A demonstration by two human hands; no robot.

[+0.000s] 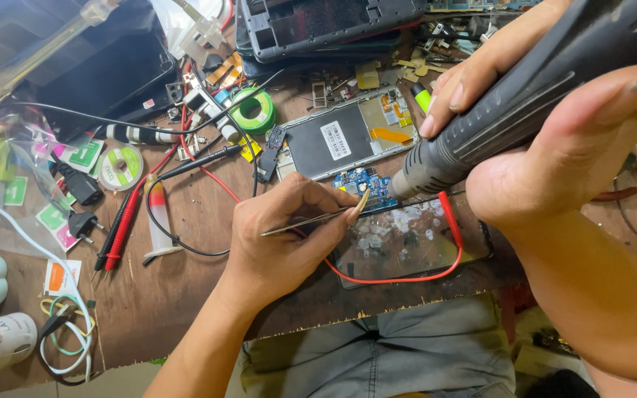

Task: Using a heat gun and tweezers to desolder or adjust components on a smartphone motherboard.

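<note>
1. Broadly, a worn brown wooden workbench (186, 295) fills the view, crowded from 9 to 1 o'clock.
2. At 2 o'clock the right hand (547, 147) is wrapped fully around a dark ribbed hot-air handpiece (510, 103), nozzle aimed down at centre.
3. At 6 o'clock the left hand (282, 243) pinches metal tweezers (311, 220) between thumb and fingers, tips just beside a small blue circuit board (366, 184).
4. The board lies at centre, touching the lower edge of an opened phone (348, 136), which carries a white rectangular label on its dark battery.
5. Just below, at 5 o'clock, a cracked glass panel (399, 243) is ringed by a red wire.
6. At 9 o'clock lie clear packets with green and white square labels (82, 156).
7. At 11 o'clock sits a green solder reel (253, 110); beside it, a smaller pale reel (120, 166).
</note>
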